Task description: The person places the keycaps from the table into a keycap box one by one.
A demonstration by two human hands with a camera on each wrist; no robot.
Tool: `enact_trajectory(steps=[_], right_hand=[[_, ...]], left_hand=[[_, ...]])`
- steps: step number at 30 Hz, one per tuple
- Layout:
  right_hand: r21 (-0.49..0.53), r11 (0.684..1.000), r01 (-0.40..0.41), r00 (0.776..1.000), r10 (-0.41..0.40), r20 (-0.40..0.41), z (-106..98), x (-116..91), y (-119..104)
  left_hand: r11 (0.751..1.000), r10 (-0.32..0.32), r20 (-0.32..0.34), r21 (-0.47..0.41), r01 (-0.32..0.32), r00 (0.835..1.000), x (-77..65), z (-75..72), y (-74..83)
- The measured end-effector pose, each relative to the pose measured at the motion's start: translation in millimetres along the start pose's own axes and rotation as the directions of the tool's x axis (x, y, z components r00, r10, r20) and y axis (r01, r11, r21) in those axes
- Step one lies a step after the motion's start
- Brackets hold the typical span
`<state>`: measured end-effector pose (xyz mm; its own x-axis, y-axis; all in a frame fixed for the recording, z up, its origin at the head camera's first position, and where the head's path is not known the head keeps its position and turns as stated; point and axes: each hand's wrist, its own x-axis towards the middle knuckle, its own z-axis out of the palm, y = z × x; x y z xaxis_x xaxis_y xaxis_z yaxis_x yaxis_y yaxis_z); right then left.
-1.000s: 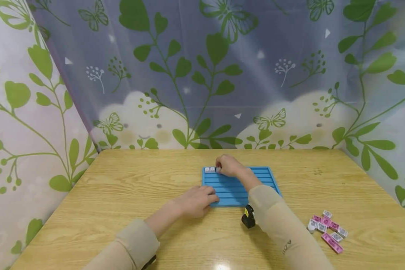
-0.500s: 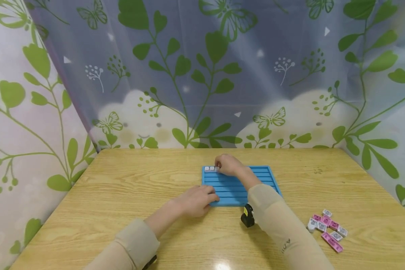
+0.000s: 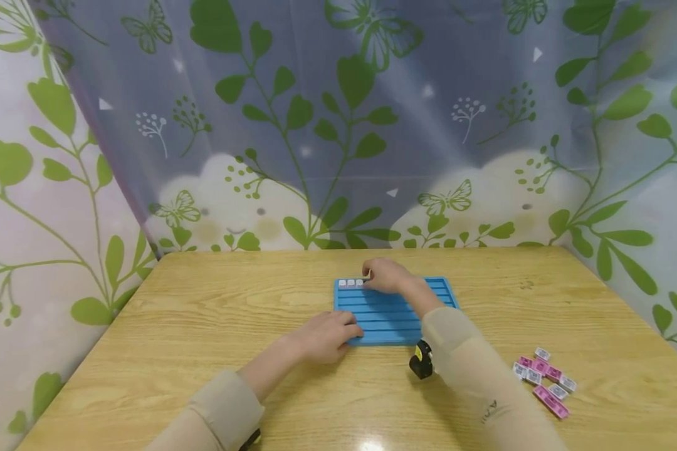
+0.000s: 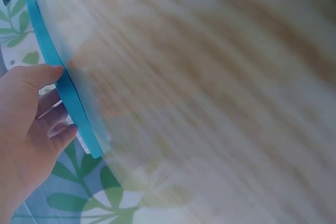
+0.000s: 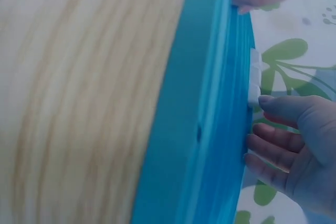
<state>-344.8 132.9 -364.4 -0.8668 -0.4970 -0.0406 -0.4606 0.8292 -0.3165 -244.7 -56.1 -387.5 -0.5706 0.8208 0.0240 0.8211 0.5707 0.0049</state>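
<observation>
A blue tray [image 3: 380, 317] with parallel ridges lies on the wooden table. Three small white tiles [image 3: 351, 284] stand in a row at the left end of its farthest groove. At the tray's near left corner is my left hand [image 3: 326, 337]; in the left wrist view its thumb and fingers grip the tray edge [image 4: 73, 100] from both sides. Just right of the tiles, over the far groove, is my right hand [image 3: 389, 275]. Its thumb tip is right at the end of the white tile row [image 5: 254, 80] in the right wrist view, its other fingers loosely spread with nothing between them.
Several loose pink and white tiles [image 3: 541, 379] lie in a cluster on the table [image 3: 248, 282] to the right, near the right sleeve [image 3: 474, 363]. A patterned curtain [image 3: 293, 125] hangs behind the table's far edge.
My right hand has let go of the third white tile and shifted slightly right, so that tile now shows more fully. The left hand stays on the tray corner. The head view has shifted a little.
</observation>
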Motion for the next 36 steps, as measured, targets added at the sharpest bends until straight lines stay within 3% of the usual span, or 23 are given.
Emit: enact_trajectory(steps=[9, 22, 30, 36], right_hand=[[-0.001, 1.0, 0.01, 0.999, -0.01, 0.03, -14.7, -20.0, 19.0], [-0.033, 0.998, 0.051, 0.998, -0.05, 0.033, -33.8, -69.5, 43.7], [-0.07, 0.996, 0.052, 0.993, -0.044, 0.111, -47.6, -109.8, 60.0], [-0.048, 0.999, 0.001, 0.985, 0.008, 0.172, -57.3, -142.2, 75.0]], left_hand=[[1.0, -0.019, 0.004, -0.003, 0.019, 1.0, -1.7, 0.7, -0.6], [1.0, 0.002, -0.022, 0.026, -0.002, 1.0, -5.3, 4.0, -0.3], [0.999, 0.006, -0.01, 0.052, -0.006, 1.0, -2.4, 3.5, 2.0], [0.999, -0.01, -0.012, 0.036, 0.01, 1.0, -1.6, 1.9, 4.5]])
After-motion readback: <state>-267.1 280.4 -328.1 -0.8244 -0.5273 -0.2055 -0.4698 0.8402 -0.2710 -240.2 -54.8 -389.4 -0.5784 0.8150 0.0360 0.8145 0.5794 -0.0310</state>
